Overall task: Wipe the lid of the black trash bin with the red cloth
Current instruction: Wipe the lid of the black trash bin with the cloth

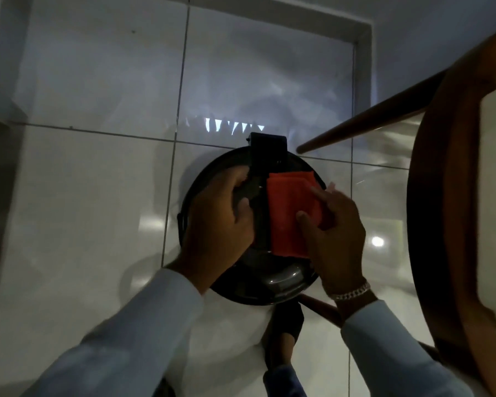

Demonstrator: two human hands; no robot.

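Note:
A round black trash bin stands on the floor below me, seen from above, its glossy lid [272,285] facing up. A folded red cloth [288,216] lies flat on the right half of the lid. My right hand [332,233] presses on the cloth's right side, fingers spread over it. My left hand [221,216] rests on the left half of the lid, fingers curled toward the black hinge block [268,156] at the far edge. Both hands cover much of the lid.
A wooden chair [453,224] stands close on the right, one leg [364,124] slanting down beside the bin. White glossy floor tiles [92,196] surround the bin. My foot in a dark shoe [287,325] is just below the bin. A wall corner lies at top right.

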